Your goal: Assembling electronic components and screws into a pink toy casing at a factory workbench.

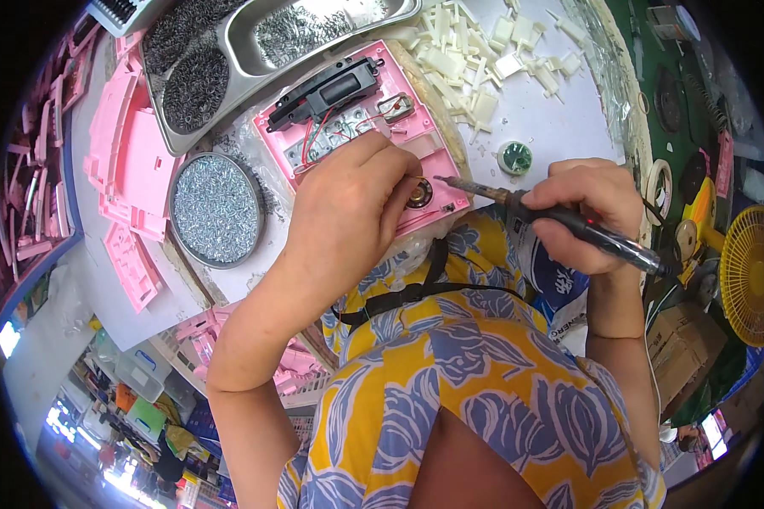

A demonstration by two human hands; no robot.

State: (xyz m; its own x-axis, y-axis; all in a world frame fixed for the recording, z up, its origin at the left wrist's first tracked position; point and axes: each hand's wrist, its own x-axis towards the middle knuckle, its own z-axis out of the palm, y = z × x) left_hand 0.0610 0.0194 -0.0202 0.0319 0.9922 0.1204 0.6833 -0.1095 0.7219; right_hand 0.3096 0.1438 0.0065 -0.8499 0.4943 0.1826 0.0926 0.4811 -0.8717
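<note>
My right hand (pixel 598 208) grips a black soldering iron (pixel 581 227), its tip pointing left, close to a small round speaker (pixel 418 193). That speaker sits in a pink plastic housing (pixel 437 165) lying in front of me. Over the housing's middle is my left hand (pixel 352 191), thumb and fingers pinched together beside the speaker; whatever they hold is hidden. Farther along the housing are a black plastic unit (pixel 327 92), metal plates (pixel 348 125) and thin red wires (pixel 307 144). A small round tin (pixel 514 158) stands right of the housing, near the iron.
Left of my arm stands a round dish of small screws (pixel 216 209). Metal trays (pixel 238 30) of dark springs lie behind it. Pink plastic shells (pixel 132 161) are stacked at the left. White plastic parts (pixel 463 59) spread at the far right. A yellow fan (pixel 747 276) stands at right.
</note>
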